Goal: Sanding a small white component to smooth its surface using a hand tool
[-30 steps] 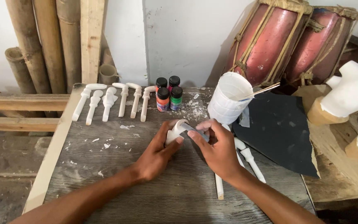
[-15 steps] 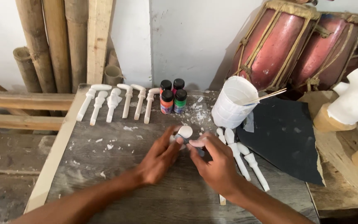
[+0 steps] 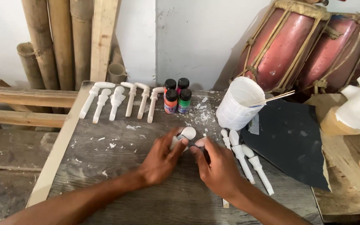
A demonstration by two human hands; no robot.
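- Right now your left hand [image 3: 160,160] pinches a small white carved piece [image 3: 186,134] between thumb and fingers, just above the worn grey tabletop [image 3: 117,166].
- Your right hand [image 3: 217,168] sits just beside it, fingers curled together over something dark; can't tell what that is, or whether it is truly gripped.
- Your right fingertips [image 3: 199,142] come up close to the white piece; contact unclear.
- Both hands are near each other at table centre, forearms coming in from the bottom edge.
- Just right of your right hand, three white carved pegs [image 3: 240,156] lie on the table, roughly side by side and slanted.
- At the back left, a row of six more white pegs [image 3: 119,100] lies flat, well apart from your hands.
- Four small paint bottles [image 3: 176,96] with black caps stand upright behind your hands, in a tight cluster, beside the row.
- White plastic cup [image 3: 236,104] stands back right, with a thin stick [image 3: 273,98] poking out over the rim.
- Dark sheet [image 3: 292,141] lies flat right of the cup and pegs.
- White chips and dust are scattered over the tabletop.
- Two red drums [image 3: 305,46] lean against the wall at the back right.
- Bamboo poles [image 3: 59,37] stand at the back left.
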